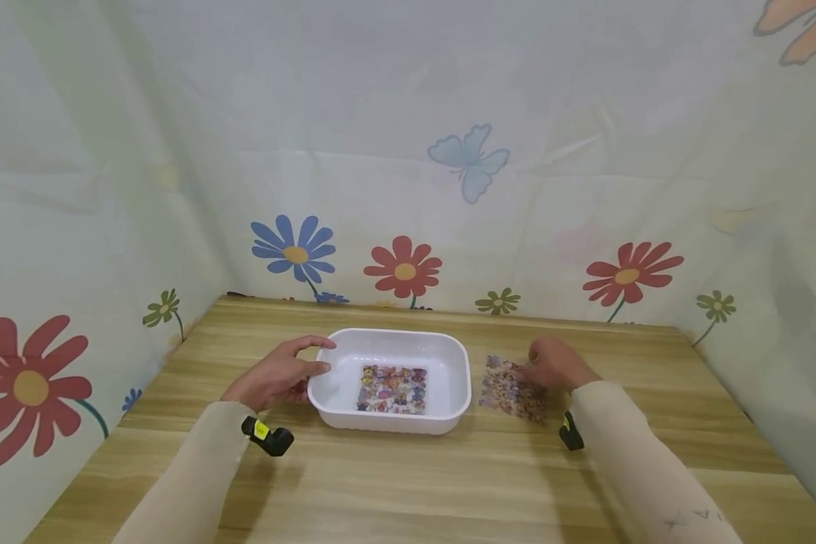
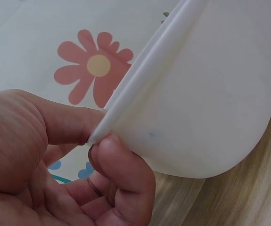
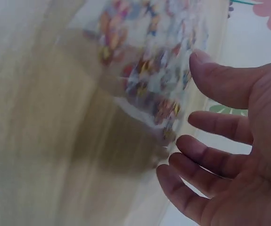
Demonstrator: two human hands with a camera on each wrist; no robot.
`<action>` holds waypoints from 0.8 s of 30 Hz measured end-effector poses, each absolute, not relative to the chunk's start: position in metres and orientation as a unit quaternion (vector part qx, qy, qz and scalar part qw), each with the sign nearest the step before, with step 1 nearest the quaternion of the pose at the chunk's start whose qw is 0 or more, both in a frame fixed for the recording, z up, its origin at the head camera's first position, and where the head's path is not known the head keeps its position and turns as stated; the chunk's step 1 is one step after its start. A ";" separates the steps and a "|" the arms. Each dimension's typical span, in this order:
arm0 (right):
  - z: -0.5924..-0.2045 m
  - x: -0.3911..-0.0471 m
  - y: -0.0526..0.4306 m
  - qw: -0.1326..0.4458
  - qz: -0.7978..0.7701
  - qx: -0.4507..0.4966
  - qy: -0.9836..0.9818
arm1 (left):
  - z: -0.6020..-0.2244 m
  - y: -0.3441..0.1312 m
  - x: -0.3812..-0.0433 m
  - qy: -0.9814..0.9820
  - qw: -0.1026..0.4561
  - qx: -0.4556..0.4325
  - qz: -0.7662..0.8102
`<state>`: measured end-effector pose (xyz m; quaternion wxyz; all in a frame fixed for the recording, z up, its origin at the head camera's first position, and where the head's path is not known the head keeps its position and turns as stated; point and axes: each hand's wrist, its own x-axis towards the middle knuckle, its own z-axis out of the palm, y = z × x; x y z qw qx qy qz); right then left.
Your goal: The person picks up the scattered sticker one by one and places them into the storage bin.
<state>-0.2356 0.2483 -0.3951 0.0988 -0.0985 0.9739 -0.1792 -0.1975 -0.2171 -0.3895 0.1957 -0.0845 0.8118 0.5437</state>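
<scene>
My left hand [image 1: 279,374] pinches the left rim of a white plastic basin [image 1: 397,425], thumb on one side and a curled finger on the other, as the left wrist view shows close up. Inside the basin lies a sheet of small colorful cartoon stickers [image 1: 393,389]. Right of the basin a clear sheet with many small stickers [image 1: 506,389] is on the table. Over that sheet's right side is my right hand [image 1: 557,364]. In the right wrist view its fingers are spread and slightly bent, close to the edge of the blurred clear sheet [image 3: 144,70].
The wood-grain table [image 1: 408,483] ends at a hanging cloth [image 1: 544,227] printed with flowers and a butterfly, which also closes off both sides. Black wrist devices [image 1: 267,436] sit at both cuffs.
</scene>
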 end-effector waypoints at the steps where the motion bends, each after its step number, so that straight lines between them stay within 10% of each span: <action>1: -0.396 -0.236 0.250 0.094 -0.174 -0.092 0.976 | -0.390 -0.217 -0.198 0.811 0.193 -0.085 0.545; 24: -0.422 -0.229 0.259 0.036 -0.253 -0.075 0.964 | -0.390 -0.213 -0.197 0.821 0.183 -0.083 0.535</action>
